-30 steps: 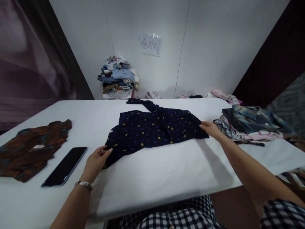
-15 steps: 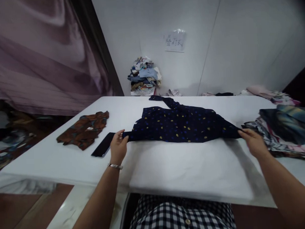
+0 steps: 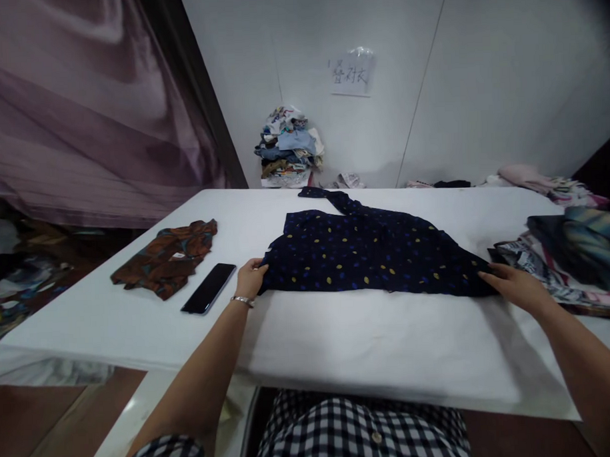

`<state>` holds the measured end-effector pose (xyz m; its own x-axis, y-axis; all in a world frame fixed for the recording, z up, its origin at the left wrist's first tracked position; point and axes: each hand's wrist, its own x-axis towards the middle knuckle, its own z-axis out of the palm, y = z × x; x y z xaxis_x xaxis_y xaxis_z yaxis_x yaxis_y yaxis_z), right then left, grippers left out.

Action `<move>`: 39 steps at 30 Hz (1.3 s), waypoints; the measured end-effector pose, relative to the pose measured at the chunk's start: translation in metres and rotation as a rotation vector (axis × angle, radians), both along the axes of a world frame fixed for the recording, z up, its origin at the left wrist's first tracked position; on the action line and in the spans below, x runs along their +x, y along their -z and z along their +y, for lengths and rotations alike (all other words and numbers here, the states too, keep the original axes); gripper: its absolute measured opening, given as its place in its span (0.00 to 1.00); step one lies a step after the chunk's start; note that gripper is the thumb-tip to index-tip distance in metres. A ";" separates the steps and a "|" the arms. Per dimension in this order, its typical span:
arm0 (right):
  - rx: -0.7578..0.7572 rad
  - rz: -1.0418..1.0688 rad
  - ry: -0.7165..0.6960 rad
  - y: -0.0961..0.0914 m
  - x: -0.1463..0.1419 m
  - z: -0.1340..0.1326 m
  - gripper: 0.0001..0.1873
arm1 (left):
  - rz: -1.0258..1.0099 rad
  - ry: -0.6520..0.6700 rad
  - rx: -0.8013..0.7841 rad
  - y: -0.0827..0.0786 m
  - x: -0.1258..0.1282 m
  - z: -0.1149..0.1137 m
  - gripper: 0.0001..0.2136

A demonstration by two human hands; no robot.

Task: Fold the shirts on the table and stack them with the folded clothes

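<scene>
A dark navy shirt (image 3: 366, 250) with yellow and blue spots lies spread across the white table, one sleeve (image 3: 328, 194) stretched toward the far edge. At its near left end, my left hand (image 3: 251, 277) pinches the cloth, fingers closed. My right hand (image 3: 517, 288) grips the near right end, its fingers partly hidden by the fabric. The edge between both hands runs nearly straight. Just left of my left hand lies a black phone (image 3: 210, 288), and beyond it a folded brown patterned garment (image 3: 169, 260).
Folded clothes (image 3: 581, 252) are stacked on the table's right side, close to my right hand. Behind the white table (image 3: 379, 339) stands a tall heap of clothes (image 3: 289, 149) by the wall, below a handwritten paper sign (image 3: 350, 73). A pinkish curtain (image 3: 91, 116) hangs at left.
The shirt's near edge has come down onto the table and slightly toward me. My left hand has shifted a little right; my right hand has moved slightly right and lower.
</scene>
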<state>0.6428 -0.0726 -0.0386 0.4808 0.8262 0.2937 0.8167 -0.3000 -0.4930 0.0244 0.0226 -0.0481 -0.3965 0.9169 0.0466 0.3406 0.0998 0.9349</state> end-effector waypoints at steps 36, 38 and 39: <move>0.117 0.772 -0.354 -0.081 -0.121 0.189 0.21 | -0.410 -0.019 0.136 -0.036 0.009 -0.006 0.16; -0.074 0.603 -0.398 -0.063 -0.113 0.174 0.17 | -0.415 -0.046 0.121 -0.037 0.013 -0.002 0.15; -0.167 0.472 -0.425 -0.053 -0.109 0.166 0.16 | -0.419 -0.051 0.113 -0.038 0.014 -0.001 0.15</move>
<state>0.5336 0.0937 0.0142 0.1486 0.9887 -0.0175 0.5878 -0.1026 -0.8025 0.0384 0.0213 -0.0105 -0.4476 0.8938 -0.0288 -0.0734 -0.0046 0.9973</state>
